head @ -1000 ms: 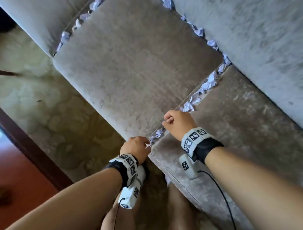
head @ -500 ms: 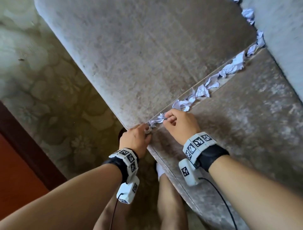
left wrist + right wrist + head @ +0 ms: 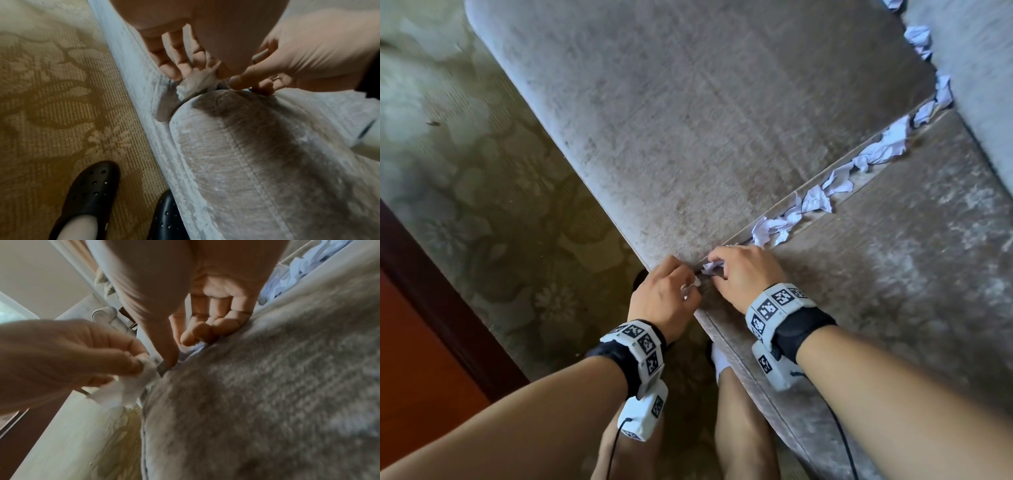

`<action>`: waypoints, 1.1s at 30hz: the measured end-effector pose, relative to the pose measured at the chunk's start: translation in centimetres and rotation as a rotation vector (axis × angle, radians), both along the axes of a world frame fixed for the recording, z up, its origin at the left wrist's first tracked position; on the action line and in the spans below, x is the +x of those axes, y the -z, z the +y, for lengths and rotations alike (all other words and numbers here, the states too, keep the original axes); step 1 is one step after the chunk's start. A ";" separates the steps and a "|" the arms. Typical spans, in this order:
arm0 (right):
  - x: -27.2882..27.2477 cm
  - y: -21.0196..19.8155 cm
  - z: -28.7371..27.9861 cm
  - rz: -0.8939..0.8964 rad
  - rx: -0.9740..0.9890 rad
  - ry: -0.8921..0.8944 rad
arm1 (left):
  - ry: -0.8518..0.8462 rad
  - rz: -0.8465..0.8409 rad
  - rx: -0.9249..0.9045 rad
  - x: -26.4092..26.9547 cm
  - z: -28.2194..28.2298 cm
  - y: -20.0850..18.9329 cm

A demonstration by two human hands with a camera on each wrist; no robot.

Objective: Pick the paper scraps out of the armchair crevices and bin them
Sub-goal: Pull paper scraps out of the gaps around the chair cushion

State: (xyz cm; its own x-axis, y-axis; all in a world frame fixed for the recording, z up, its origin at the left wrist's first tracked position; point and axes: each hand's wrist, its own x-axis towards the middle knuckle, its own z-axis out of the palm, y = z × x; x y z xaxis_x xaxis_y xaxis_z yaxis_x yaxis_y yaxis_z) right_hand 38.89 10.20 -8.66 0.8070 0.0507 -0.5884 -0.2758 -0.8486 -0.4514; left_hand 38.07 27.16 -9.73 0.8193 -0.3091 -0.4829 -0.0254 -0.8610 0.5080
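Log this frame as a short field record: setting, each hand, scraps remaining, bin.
setting: grey armchair on patterned carpet
left hand: pinches a white paper scrap at the crevice's front end
right hand: fingers curled on a crumpled scrap in the crevice
scraps remaining: a row of paper scraps along the crevice
bin: not in view

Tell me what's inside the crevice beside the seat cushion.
Crumpled paper scraps line the crevice. The right hand covers its near end, so anything deeper there is hidden.
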 end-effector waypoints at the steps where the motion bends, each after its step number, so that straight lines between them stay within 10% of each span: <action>1: -0.1 0.2 0.2 -0.009 -0.027 -0.010 | -0.022 -0.008 -0.014 -0.1 0.2 0.0; 19: -1.3 -0.1 -2.7 -0.430 0.107 0.405 | -0.178 0.085 0.009 1.8 -2.2 -2.1; 33: -3.7 -1.0 -7.8 -0.388 0.057 0.722 | -0.012 -0.051 -0.060 3.7 -10.7 -1.6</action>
